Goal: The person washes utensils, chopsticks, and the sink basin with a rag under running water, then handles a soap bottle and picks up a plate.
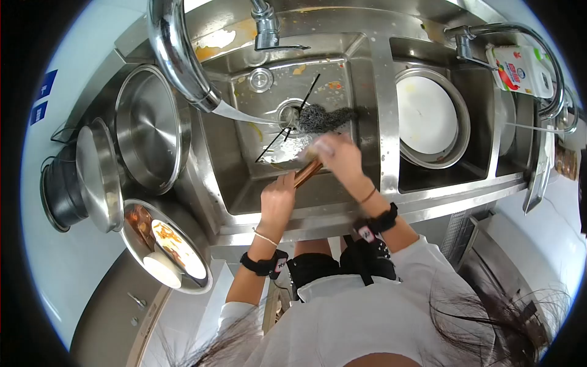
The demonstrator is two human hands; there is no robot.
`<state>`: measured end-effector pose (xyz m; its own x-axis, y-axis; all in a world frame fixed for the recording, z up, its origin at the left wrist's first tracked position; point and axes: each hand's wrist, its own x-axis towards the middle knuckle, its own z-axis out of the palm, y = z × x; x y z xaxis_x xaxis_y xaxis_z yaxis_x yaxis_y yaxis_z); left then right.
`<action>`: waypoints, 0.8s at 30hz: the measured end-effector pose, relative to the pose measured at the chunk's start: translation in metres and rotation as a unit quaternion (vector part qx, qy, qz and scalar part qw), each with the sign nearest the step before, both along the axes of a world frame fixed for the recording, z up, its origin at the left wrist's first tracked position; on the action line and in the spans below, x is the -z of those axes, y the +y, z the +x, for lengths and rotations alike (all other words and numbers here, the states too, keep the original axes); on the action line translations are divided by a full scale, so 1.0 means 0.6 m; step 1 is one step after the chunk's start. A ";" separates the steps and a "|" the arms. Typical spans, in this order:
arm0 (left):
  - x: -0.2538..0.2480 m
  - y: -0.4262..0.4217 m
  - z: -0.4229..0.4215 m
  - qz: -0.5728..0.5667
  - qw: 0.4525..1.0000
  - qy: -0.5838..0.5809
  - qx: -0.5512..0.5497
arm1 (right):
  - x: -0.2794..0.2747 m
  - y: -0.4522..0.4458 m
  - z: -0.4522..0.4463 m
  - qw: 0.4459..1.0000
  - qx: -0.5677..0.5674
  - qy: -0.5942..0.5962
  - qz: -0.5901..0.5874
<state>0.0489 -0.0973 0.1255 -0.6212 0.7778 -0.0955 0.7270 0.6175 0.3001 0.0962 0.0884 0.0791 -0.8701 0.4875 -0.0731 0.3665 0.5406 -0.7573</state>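
Note:
My left hand [278,199] is closed around the lower end of a bundle of brown chopsticks [308,174], held slanting over the front of the sink basin [238,196]. Fingers wrapped about the upper end, my right hand [341,160] is smeared by motion; a pale patch at its fingers is too blurred to name. Just beyond it lies a dark grey steel wool scourer [327,118]. Thin black chopsticks [310,92] are scattered around the drain. From the tap [183,55], water [244,115] runs toward the drain.
To the left stand a large steel pot [150,128], a lid [98,177] and an oval basin [205,284] with food-stained dishes. The right basin holds a steel bowl [463,137] with a white plate [426,116]. A white jug [520,70] sits behind the second tap [465,46].

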 end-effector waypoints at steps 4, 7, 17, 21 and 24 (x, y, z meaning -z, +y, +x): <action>0.001 0.007 0.000 -0.027 0.999 -0.028 -0.029 | 0.004 -0.009 -0.001 0.998 0.036 0.016 0.039; 0.004 0.012 0.007 -0.053 0.993 -0.087 -0.065 | -0.035 -0.056 0.012 0.999 0.034 0.019 -0.008; -0.030 0.002 0.029 0.038 0.984 -0.075 -0.159 | 0.022 0.051 0.010 0.914 0.283 0.055 -0.286; -0.038 -0.011 0.040 0.010 0.987 -0.054 -0.151 | 0.016 0.076 0.013 0.777 0.235 -0.044 -0.582; -0.045 -0.012 0.046 0.011 0.991 -0.054 -0.126 | -0.013 0.077 -0.019 0.793 0.133 -0.099 -0.587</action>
